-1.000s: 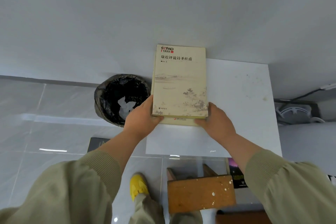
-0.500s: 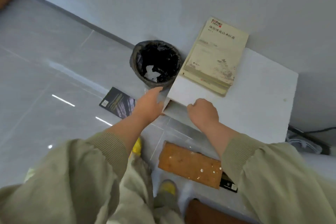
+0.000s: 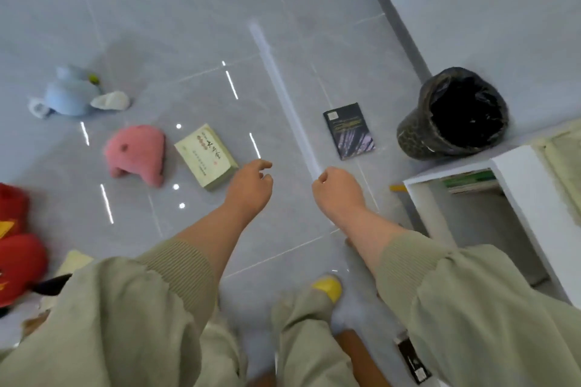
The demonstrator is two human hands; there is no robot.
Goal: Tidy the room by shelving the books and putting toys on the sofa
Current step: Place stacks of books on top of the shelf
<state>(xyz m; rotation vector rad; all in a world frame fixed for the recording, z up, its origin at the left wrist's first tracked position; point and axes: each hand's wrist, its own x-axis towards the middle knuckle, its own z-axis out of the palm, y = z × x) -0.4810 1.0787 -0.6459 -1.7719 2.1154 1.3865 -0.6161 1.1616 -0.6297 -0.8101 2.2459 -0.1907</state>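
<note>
Both hands hang over the grey tiled floor near the middle of the frame, and neither holds anything: the left hand has its fingers loose and slightly bent, while the right hand is curled into a soft fist. Just left of the left hand a cream book lies flat on the tiles, with a pink plush toy right beside it. Further toward the upper left sits a pale blue plush toy, and a red plush toy is cut off by the left edge. Above the right hand, a dark book lies face up on the floor, near a bin with a black liner that stands by the wall. At the right edge is a white shelf; a blurred cream book rests on its top, and green-edged books lie inside its open compartment. Another dark book lies at the lower right.
</note>
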